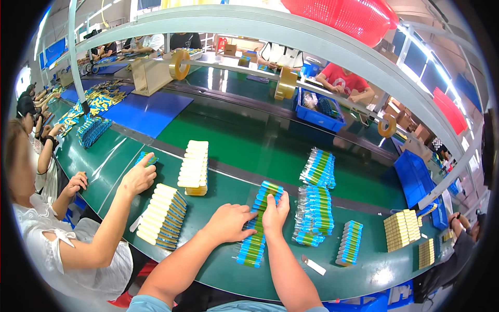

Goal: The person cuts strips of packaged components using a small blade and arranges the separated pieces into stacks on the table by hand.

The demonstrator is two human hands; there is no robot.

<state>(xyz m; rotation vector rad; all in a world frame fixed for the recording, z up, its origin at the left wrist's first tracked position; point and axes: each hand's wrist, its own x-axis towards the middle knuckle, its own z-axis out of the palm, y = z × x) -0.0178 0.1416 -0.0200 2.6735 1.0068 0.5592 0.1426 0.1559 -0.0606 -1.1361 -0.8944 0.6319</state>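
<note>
In front of me lies a long strip of blue-and-green packets (254,240), tilted slightly, its upper end away from me. My left hand (227,223) rests across its left side, fingers bent onto the packets. At the strip's upper right edge my right hand (275,212) grips it, thumb on top and the other fingers partly hidden. To the right are a pile of similar strips in clear wrap (313,213), another stack behind it (318,167), and a separate row of blue-and-green packets (349,243).
Cream-coloured stacks (162,216) (193,165) stand left, near a co-worker's hand (139,177). A small knife (314,265) lies right of my forearm. Yellowish blocks (401,230) and blue bins (414,177) sit further right. A metal frame (249,22) with tape rolls (286,83) spans the bench.
</note>
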